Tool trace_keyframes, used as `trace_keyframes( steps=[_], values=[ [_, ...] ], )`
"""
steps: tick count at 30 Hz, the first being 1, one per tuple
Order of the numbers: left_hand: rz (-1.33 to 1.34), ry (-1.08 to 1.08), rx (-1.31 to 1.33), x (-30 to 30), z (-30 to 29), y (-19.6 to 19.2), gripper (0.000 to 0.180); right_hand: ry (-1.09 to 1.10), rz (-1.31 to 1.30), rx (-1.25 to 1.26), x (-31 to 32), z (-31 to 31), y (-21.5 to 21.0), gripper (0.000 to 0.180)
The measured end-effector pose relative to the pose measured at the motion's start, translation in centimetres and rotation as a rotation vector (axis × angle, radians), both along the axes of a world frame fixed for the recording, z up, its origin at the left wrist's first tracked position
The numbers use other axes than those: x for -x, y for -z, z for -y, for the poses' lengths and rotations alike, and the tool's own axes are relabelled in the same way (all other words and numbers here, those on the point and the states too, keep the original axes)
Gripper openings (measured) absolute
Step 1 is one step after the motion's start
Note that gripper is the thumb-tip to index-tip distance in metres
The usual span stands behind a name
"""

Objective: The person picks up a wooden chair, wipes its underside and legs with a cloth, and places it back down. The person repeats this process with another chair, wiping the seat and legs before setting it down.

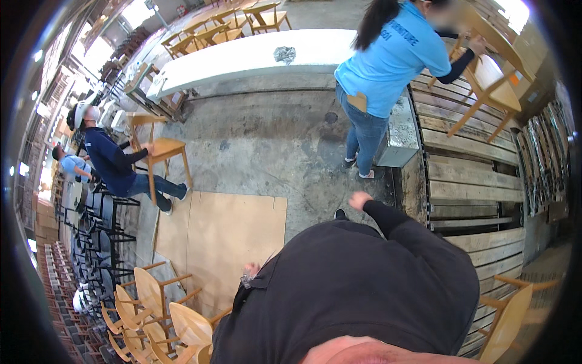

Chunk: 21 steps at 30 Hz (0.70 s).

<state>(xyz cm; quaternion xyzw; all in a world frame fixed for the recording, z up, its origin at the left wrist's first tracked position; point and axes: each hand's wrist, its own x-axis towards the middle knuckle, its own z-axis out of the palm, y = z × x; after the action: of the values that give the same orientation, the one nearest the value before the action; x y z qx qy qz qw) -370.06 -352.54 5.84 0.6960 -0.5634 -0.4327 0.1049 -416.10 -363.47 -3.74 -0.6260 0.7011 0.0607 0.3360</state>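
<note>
My right hand (360,200) swings out in front of me at the end of a dark sleeve. Its fingers look curled in, and nothing shows in them. Lower down at my left side is my left hand (250,270), with a watch or bracelet at its wrist. Most of its fingers are hidden, so I cannot tell how they are held. A flat cardboard sheet (236,233) lies on the floor close to that hand. Several light wooden chairs (188,321) stand behind it at the lower left. Neither hand touches a chair.
A person in a light-blue shirt (388,67) handles a wooden chair (500,91) on a slatted wooden platform (467,191) at right. At left, a person in navy (109,158) carries another chair (167,147). A long white-topped table (242,60) crosses the far side.
</note>
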Motion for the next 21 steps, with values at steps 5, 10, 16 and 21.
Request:
trace_keyframes(
  steps=[5, 10, 16, 21],
  values=[
    [0.115, -0.084, -0.371, 1.8, 0.9, 1.7, 0.045, -0.601, 0.248, 0.435, -10.9, 22.3, -12.5, 0.027],
    [0.026, -0.255, -0.39, 3.1, 7.0, 3.3, 0.045, -1.123, 0.194, 1.032, -13.8, 34.6, -19.3, 0.028],
    [-0.041, -0.355, -0.32, 0.4, 17.7, 4.9, 0.046, -0.809, -0.541, 0.102, 6.7, 38.5, -10.7, 0.06],
    [-0.061, -0.362, -0.163, -3.5, 31.4, 4.0, 0.046, -0.375, -0.299, -0.228, 7.1, 39.9, -2.1, 0.058]
  ],
)
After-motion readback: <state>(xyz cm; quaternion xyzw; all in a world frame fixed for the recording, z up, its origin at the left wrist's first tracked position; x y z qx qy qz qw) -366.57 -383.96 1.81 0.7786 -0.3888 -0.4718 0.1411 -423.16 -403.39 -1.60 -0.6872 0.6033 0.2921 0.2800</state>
